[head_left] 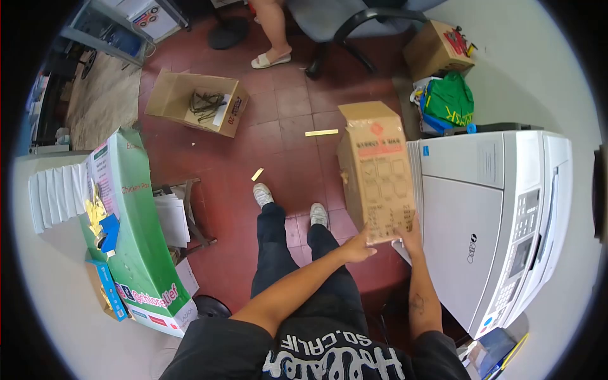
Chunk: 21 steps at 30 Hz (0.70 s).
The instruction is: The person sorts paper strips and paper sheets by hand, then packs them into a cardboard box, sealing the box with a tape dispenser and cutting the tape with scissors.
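A tall brown cardboard box (379, 171), printed with a red heading and rows of outlined squares, is held out ahead of me, to the right of my legs. My left hand (360, 249) grips its near lower left corner, the thumb pressed along the edge. At the near right corner my right hand (409, 235) is closed around the side, some fingers hidden behind the carton. The box's far end shows folded flaps, and its right side overlaps the white printer (462, 218) in this view.
On the red tile floor (278, 149) sits an open carton (221, 123) with dark cords inside. Yellow strips (322, 133) lie on the tiles. A green display stand (142, 221) is left. Another person's leg (273, 28), an office chair (348, 25) and green bag (449, 98) are farther back.
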Tool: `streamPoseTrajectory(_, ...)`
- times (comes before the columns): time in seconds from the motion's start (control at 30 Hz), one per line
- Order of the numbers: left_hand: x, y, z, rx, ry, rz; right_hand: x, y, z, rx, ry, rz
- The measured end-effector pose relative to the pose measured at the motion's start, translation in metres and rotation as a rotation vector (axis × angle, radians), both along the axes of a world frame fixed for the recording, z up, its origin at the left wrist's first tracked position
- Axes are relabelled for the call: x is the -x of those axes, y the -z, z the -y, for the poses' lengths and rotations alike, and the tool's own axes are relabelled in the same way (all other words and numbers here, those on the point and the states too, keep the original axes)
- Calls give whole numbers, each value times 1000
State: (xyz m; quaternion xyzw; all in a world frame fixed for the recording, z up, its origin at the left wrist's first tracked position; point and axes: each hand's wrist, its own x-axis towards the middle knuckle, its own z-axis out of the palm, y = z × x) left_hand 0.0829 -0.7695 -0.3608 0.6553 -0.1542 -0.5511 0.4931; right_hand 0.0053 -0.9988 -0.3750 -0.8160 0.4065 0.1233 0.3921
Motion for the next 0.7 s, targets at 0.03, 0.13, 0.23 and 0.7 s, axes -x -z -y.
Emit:
streamPoseTrajectory(0.03, 12, 12, 5, -1, 55, 119, 9, 21, -2, 236, -84, -76)
streamPoseTrajectory(0.13, 3, -3, -9, -163, 194, 96, 16, 19, -7, 237, -39, -292)
streamPoseTrajectory(0.23, -17, 15, -58, -272, 241, 207, -9, 13, -9, 313, -50, -394)
streamPoseTrajectory(0.7, 39, 19, -391, -494, 128, 49, -73, 60, -274, -632, -1573, -201)
